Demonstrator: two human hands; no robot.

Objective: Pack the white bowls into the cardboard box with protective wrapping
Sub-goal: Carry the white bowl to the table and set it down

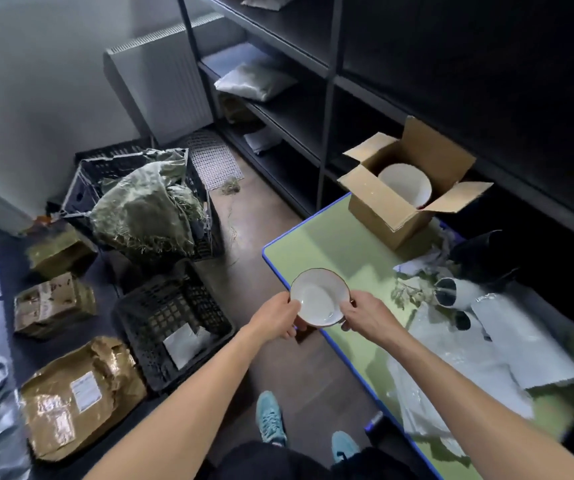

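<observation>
The room was dim; cool light from the upper left washed the wall and glared off the taped parcel and white bowl. The shelving sank into black. Edges curved with wide-angle distortion; the desk was blurred along its right side.

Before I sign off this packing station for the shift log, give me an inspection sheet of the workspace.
Surface: green table, blue-edged, partly bare.
Job's things: white bowl held at the table's edge; second bowl inside the open cardboard box; wrapping sheets on the table.
Clutter: dried sprig, grey rolls.
Hands: left hand and right hand both grip the white bowl's rim.
Cables: nothing seen.
Surroundings: black crates, taped parcels on the floor, dark shelving, radiator.
</observation>
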